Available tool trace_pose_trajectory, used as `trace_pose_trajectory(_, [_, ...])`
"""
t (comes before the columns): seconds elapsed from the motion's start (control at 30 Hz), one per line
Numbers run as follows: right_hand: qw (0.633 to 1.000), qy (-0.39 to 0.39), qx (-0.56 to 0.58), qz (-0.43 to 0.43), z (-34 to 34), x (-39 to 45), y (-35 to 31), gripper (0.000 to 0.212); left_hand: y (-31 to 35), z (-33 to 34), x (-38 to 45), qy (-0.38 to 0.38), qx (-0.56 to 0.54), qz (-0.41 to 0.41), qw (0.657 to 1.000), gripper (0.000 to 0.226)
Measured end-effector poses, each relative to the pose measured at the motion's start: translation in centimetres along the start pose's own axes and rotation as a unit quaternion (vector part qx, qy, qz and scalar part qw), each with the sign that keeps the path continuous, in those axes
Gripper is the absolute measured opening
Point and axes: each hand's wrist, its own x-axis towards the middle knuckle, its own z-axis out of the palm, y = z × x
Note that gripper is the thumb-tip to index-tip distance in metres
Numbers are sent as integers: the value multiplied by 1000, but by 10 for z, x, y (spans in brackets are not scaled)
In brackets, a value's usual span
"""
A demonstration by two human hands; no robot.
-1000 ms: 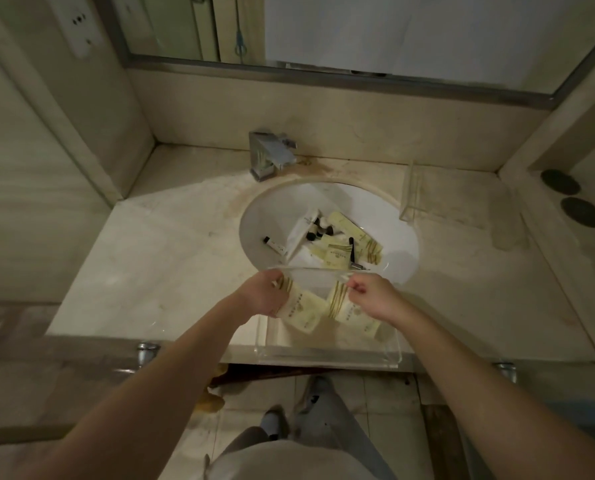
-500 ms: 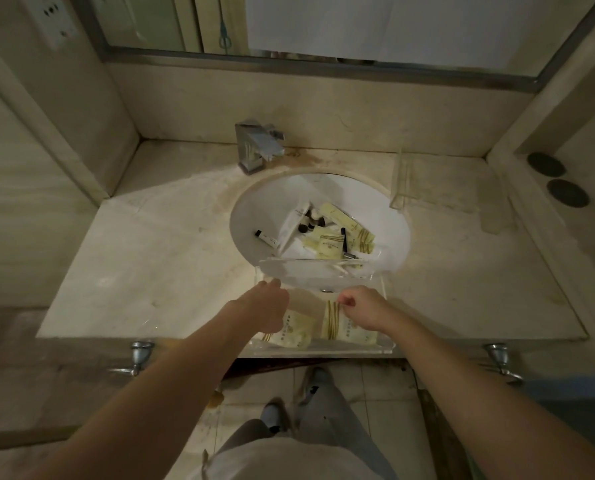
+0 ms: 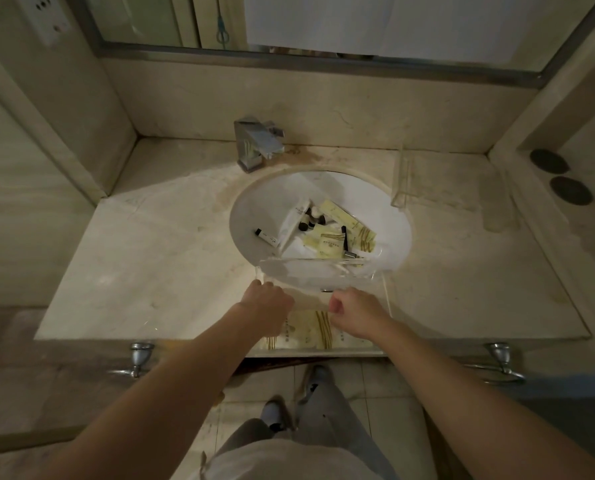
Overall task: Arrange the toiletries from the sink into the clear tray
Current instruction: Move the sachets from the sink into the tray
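Note:
The clear tray (image 3: 388, 299) sits on the counter's front edge, its far wall overlapping the white sink (image 3: 251, 216). Two yellow packets (image 3: 304, 336) lie flat in the tray. My left hand (image 3: 268, 303) and my right hand (image 3: 353, 311) hover over the tray's middle, fingers curled, with nothing visible in either. In the sink lie a white tube (image 3: 294, 221), small dark-capped bottles (image 3: 311, 218), more yellow packets (image 3: 349, 225), a small black-capped tube (image 3: 266, 237) and a thin black item (image 3: 344, 240).
A chrome faucet (image 3: 258, 142) stands behind the sink. A second clear tray (image 3: 401, 178) rests at the back right of the marble counter (image 3: 150, 258). Two dark discs (image 3: 559, 174) lie on the right ledge. Chrome towel holders (image 3: 140, 355) hang under the counter edge.
Both hands let go of the two yellow packets, which now lie in the tray. The hands have risen slightly and curled above them.

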Motion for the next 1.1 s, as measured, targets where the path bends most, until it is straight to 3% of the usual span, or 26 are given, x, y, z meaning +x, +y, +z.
trace_pose_trajectory(0.3, [997, 78, -24, -16, 2, 6, -3, 9, -8, -9, 14, -11, -88, 2, 996, 65])
trace_pose_trajectory(0.47, [984, 167, 60, 1, -18, 15, 2, 11, -14, -35, 32, 72, -235, -48, 968, 41])
trace_pose_trajectory(0.7, [953, 248, 165, 51, -47, 35, 23, 9, -22, -53, 77, 95, -423, -136, 891, 27])
trace_pose_trajectory(0.87, [950, 237, 185, 83, -57, 56, 43, 9, -24, -52, 114, 66, -499, -199, 841, 24])
trace_pose_trajectory(0.97, [953, 200, 203, 99, -59, 73, 56, 8, -24, -46, 139, 43, -549, -228, 803, 12])
trace_pose_trajectory(1.1, [956, 131, 231, 124, -61, 101, 71, 8, -23, -38, 173, 2, -576, -262, 774, 13])
